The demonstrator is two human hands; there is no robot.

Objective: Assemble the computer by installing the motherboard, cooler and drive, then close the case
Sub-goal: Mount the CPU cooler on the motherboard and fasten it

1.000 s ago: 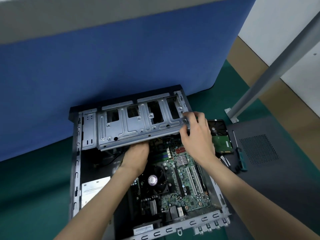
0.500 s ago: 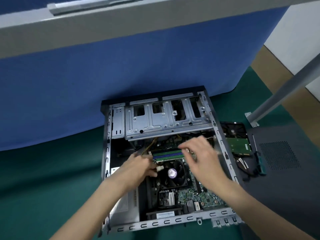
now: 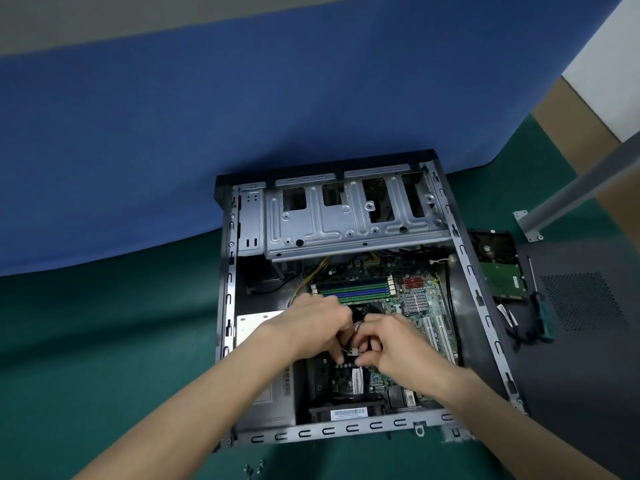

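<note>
The open computer case point(image 3: 228, 296) lies flat on the green mat, with the green motherboard point(image 3: 420, 308) seated inside. Both hands meet over the black cooler point(image 3: 367, 310), which they mostly hide. My left hand point(image 3: 317, 327) and my right hand point(image 3: 389, 342) pinch a small white connector point(image 3: 352, 351) on thin wires between their fingertips, just above the board. The metal drive cage point(image 3: 346, 223) spans the far end of the case. The hard drive point(image 3: 498, 268) lies outside the case on the right, circuit side up.
The dark side panel point(image 3: 585, 341) lies flat right of the case, with a green-handled screwdriver point(image 3: 540, 306) and loose cables point(image 3: 509, 322) on it. A blue partition point(image 3: 242, 133) stands right behind the case. A grey metal leg point(image 3: 571, 188) slants at right. Small screws point(image 3: 252, 467) lie near the front.
The hands left the drive cage, which now lies down in the case, and came together over the cooler, where they now pinch the white connector. The camera has shifted.
</note>
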